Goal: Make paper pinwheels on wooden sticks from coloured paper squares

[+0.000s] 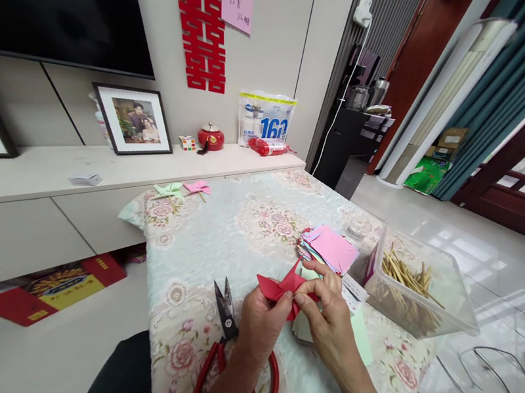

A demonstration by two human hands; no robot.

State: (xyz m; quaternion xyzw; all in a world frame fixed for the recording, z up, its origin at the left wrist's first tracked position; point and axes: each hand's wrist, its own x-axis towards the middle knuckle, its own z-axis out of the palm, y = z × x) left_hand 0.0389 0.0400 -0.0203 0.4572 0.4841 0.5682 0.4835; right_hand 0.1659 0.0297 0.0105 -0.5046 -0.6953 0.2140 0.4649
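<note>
Holding a folded red paper pinwheel (pixel 285 288) between both hands, you work above the near part of the floral quilted table cover (pixel 214 249); your left hand (pixel 262 323) grips the pinwheel's lower left side, fingers curled closed around the paper; your right hand (pixel 329 323) pinches the pinwheel's centre from the right, thumb and forefinger pressed narrowly together on the fold. The pinwheel is lifted clear of the cover, just in front of a fanned stack of pink and pastel paper squares (pixel 331 247); further pale sheets lie under your right hand. A pair of red-handled scissors with black blades (pixel 225 333) lies on the cover just left of your left hand, blades closed and pointing away from you; your left forearm crosses over the handles. A clear plastic tub of thin wooden sticks (pixel 414 290) stands at the right edge of the table, just beside the paper stack. Two finished pinwheels, one green (pixel 168 189) and one pink (pixel 197 187), rest at the far corner of the table, well apart from your hands.
</note>
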